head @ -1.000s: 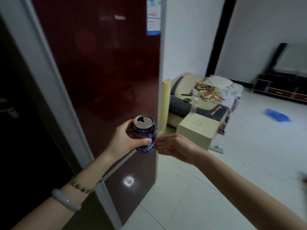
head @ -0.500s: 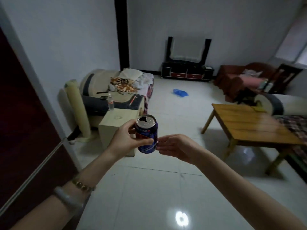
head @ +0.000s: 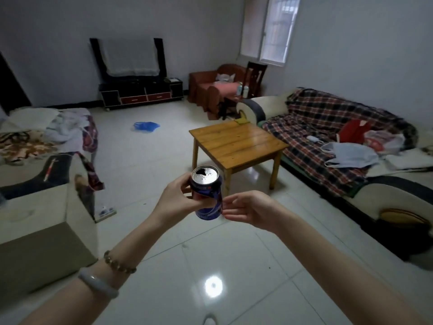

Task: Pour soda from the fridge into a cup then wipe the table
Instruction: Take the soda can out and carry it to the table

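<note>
My left hand (head: 178,200) grips a blue soda can (head: 208,198) at chest height, upright, its top open. My right hand (head: 250,208) hovers just right of the can with fingers relaxed, fingertips close to or touching its side. A square wooden table (head: 236,143) stands ahead on the tiled floor, a little right of the can. A small yellow-green cloth (head: 242,121) lies on its far corner. No cup is visible.
A plaid-covered sofa (head: 328,127) with clothes and bags runs along the right. A cream cabinet (head: 39,216) and a cluttered sofa (head: 42,141) stand at the left. A TV stand (head: 140,92), an armchair (head: 210,87) and a blue bag (head: 146,126) on the floor lie farther back.
The view has swung right from the red fridge door to the living room, bringing the table and plaid sofa into sight. Both hands keep the same pose around the can.
</note>
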